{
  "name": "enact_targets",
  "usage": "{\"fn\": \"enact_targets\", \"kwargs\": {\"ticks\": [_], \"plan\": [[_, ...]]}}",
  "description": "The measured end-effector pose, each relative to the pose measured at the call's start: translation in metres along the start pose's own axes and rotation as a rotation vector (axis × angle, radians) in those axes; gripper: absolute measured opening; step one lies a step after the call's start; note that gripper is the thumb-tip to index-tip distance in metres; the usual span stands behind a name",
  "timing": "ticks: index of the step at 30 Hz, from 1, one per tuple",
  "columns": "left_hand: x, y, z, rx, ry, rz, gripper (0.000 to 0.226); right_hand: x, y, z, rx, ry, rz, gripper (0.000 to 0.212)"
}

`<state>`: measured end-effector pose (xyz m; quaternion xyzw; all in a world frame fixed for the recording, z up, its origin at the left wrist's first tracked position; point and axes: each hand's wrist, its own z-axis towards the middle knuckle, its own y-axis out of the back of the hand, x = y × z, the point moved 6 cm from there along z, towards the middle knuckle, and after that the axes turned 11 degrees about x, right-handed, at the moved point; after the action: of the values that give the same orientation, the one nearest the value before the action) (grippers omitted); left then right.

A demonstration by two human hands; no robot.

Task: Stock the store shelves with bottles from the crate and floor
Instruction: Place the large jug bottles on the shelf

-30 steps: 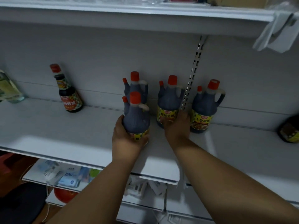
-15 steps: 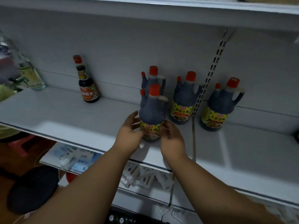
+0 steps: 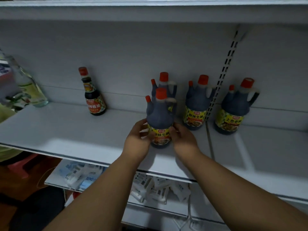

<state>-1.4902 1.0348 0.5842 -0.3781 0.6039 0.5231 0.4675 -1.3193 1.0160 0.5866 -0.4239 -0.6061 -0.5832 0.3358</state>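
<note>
Both hands have stayed cupped around the dark red-capped soy sauce jug [image 3: 159,120], left hand [image 3: 137,141] and right hand [image 3: 182,139] gripping its label. It stands near the white shelf [image 3: 66,130] front edge, open room leftward.

A single head-worn wide-angle view looks forward and slightly down into a white metal shelf [image 3: 70,130] from close range, at arm's reach. The shelf board above [image 3: 150,9] crosses the top edge, a lower shelf of white packets [image 3: 150,185] shows beneath, and both forearms enter from the bottom edge.
</note>
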Motion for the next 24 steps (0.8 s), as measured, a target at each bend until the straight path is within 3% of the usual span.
{"fn": "enact_targets", "kwargs": {"ticks": [19,24], "plan": [[0.006,0.008,0.013,0.061,-0.045,-0.027,0.045,0.005,-0.008,0.002,-0.038,-0.04,-0.064,0.031],[0.014,0.012,-0.001,-0.01,0.006,-0.004,0.047,0.011,-0.005,-0.019,-0.147,-0.033,-0.091,0.035]]}}
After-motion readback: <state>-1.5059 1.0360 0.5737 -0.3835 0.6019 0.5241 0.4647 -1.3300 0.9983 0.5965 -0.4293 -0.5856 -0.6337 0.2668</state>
